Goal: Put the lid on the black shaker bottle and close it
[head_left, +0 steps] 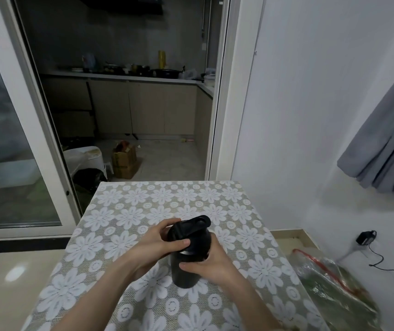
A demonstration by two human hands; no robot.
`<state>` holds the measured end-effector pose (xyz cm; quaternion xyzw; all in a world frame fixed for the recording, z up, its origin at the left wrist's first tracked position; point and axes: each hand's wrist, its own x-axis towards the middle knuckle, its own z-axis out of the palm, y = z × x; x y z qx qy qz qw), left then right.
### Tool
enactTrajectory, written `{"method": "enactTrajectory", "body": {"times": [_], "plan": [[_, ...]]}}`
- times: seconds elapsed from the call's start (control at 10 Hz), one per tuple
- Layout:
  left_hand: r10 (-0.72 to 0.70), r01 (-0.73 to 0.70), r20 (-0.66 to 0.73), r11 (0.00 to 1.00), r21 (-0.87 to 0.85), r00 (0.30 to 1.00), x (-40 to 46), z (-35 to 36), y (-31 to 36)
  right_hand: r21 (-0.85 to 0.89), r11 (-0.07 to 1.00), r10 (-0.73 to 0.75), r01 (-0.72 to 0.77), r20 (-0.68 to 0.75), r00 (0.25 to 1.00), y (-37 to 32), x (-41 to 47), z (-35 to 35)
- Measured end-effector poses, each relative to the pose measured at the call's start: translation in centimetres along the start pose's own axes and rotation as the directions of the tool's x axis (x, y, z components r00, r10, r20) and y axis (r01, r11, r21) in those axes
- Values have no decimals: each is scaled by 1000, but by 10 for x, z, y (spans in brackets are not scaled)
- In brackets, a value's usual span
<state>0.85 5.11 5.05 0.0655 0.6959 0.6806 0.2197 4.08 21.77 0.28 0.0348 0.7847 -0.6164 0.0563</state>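
A black shaker bottle (184, 275) stands upright on the table with the flowered cloth (124, 211). Its black lid (191, 231) sits on the bottle's mouth, with the carry loop pointing up and to the right. My left hand (161, 240) wraps around the lid from the left, thumb across its front. My right hand (209, 261) grips the bottle's body from the right, just below the lid. Whether the lid is fully seated is hidden by my fingers.
The table's far edge lies ahead, before an open sliding door to a dark kitchen. A white wall stands to the right with a grey curtain (387, 139). On the floor at the right lie a plastic bag (334, 283) and a black charger with cable (365, 237).
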Motion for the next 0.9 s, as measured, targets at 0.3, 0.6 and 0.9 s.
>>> {"method": "enactTrajectory", "body": {"times": [0.3, 0.6, 0.9], "plan": [[-10, 10, 16, 1000, -17, 1000, 1, -1, -5, 9, 1000, 22, -23, 23, 999, 0, -5, -1], [21, -22, 24, 998, 63, 999, -2, -9, -6, -40, 995, 94, -93, 26, 995, -1, -10, -7], [49, -48, -170, 999, 8, 984, -17, -42, -21, -55, 995, 83, -86, -59, 995, -2, -30, -31]]}}
